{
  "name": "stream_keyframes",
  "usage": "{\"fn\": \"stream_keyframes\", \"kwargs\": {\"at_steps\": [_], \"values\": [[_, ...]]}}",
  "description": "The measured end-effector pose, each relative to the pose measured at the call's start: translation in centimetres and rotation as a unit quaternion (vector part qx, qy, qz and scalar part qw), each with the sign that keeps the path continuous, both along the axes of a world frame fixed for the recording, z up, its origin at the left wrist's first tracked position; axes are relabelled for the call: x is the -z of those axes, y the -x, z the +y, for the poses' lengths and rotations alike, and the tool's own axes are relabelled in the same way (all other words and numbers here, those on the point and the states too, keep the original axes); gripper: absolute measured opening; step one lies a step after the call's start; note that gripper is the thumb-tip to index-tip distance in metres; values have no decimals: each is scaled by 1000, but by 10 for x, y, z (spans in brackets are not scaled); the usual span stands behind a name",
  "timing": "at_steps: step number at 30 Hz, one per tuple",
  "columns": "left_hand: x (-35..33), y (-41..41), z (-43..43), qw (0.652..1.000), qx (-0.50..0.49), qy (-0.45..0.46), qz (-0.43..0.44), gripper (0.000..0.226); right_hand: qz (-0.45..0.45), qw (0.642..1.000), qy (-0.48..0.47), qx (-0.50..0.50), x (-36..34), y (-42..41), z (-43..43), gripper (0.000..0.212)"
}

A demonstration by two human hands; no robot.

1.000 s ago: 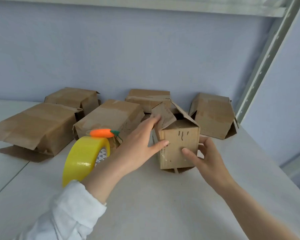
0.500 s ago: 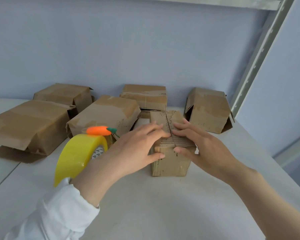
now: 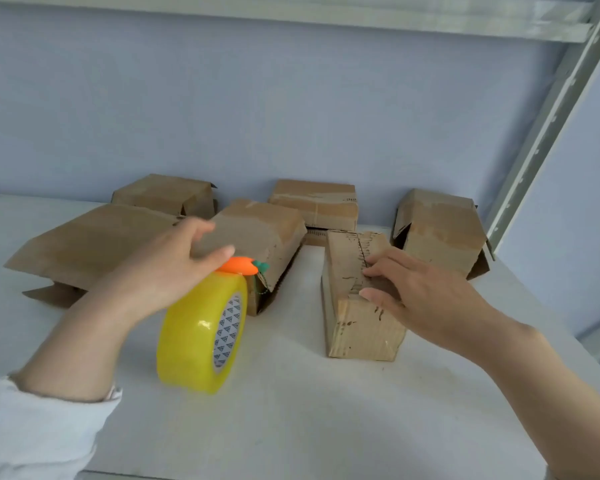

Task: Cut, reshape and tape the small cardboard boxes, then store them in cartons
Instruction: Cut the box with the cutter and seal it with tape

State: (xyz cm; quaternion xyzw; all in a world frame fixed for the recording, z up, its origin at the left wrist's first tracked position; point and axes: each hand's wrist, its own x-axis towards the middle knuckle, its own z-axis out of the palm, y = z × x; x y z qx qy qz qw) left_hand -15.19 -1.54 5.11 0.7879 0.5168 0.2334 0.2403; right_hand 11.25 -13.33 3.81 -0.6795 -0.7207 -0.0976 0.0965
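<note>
1. The tape roll (image 3: 194, 334) stands on edge on the counter (image 3: 291, 410), just under the left grip (image 3: 163, 271), which is released and hovers.
2. The right grip (image 3: 426, 296), unclenched, presses flat fingers on the small box (image 3: 357, 327) under it.
3. I judge that the taping step is in hand; the next move is to take the roll and tape the seam.
4. The long axis of the box and its top seam point away from the person.

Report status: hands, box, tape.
Left hand open above tape roll, not gripping. Right hand pressing small box flaps shut; seam untaped. Carrot-shaped piece atop roll.
</note>
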Motion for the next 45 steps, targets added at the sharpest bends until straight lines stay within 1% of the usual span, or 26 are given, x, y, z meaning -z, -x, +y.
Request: {"fn": "stream_keyframes", "kwargs": {"at_steps": [2, 5, 7, 9, 10, 12, 13, 15, 17, 18, 19, 21, 23, 25, 27, 30, 31, 33, 36, 38, 42, 43, 45], "values": [[15, 6, 4, 998, -17, 61, -24, 51, -13, 1000, 2, 11, -5, 4, 2, 42], [25, 6, -6, 991, -24, 81, -105, 45, -31, 999, -8, 12, -14, 8, 6, 38], [30, 9, -16, 984, -21, 102, -143, 44, -27, 999, -17, 13, -21, 12, 9, 42], [35, 14, -25, 976, -6, 125, -180, 42, 11, 998, -54, 10, -28, 22, 11, 47], [37, 16, -30, 971, 0, 132, -197, 41, 34, 995, -98, -10, -31, 31, 11, 50], [38, 22, -38, 966, 6, 136, -220, 29, 86, 979, -171, -73, -36, 54, 15, 53], [38, 23, -41, 964, 10, 133, -229, 22, 118, 971, -184, -100, -37, 67, 18, 53], [38, 26, -46, 960, 13, 126, -250, 16, 170, 966, -145, -127, -32, 96, 24, 45], [38, 29, -49, 955, 16, 125, -269, 14, 177, 974, -55, -129, -24, 119, 33, 41], [38, 29, -50, 953, 17, 123, -277, 14, 179, 976, -3, -124, -20, 126, 37, 43], [39, 31, -51, 951, 15, 119, -286, 14, 201, 971, 52, -116, -18, 129, 41, 45], [40, 33, -51, 946, 15, 113, -305, 23, 301, 937, 142, -104, -18, 131, 45, 43], [43, 35, -50, 943, 19, 111, -314, 36, 397, 896, 168, -105, -17, 130, 48, 31], [45, 34, -49, 944, 23, 106, -313, 40, 458, 872, 136, -111, -16, 130, 48, 20], [45, 34, -48, 946, 26, 99, -309, 30, 487, 861, 86, -119, -14, 131, 48, 27], [43, 33, -47, 947, 42, 85, -308, 12, 478, 870, 10, -124, -11, 133, 45, 38], [42, 32, -47, 947, 46, 77, -308, 9, 486, 864, -9, -127, -9, 133, 44, 39], [43, 29, -48, 948, 44, 59, -309, 7, 521, 843, -37, -127, -5, 133, 42, 38], [46, 22, -50, 945, 34, 44, -322, 16, 588, 798, -64, -120, -1, 132, 38, 34], [47, 17, -52, 948, 35, 39, -314, 21, 623, 770, -76, -114, 0, 132, 35, 32], [51, 5, -52, 954, 20, -9, -300, 29, 644, 746, -136, -103, 8, 134, 30, 32], [51, 2, -53, 955, 17, -24, -294, 31, 636, 748, -160, -99, 11, 134, 29, 33], [50, -3, -57, 958, 19, -57, -279, 29, 605, 764, -206, -91, 16, 133, 28, 36]]}}
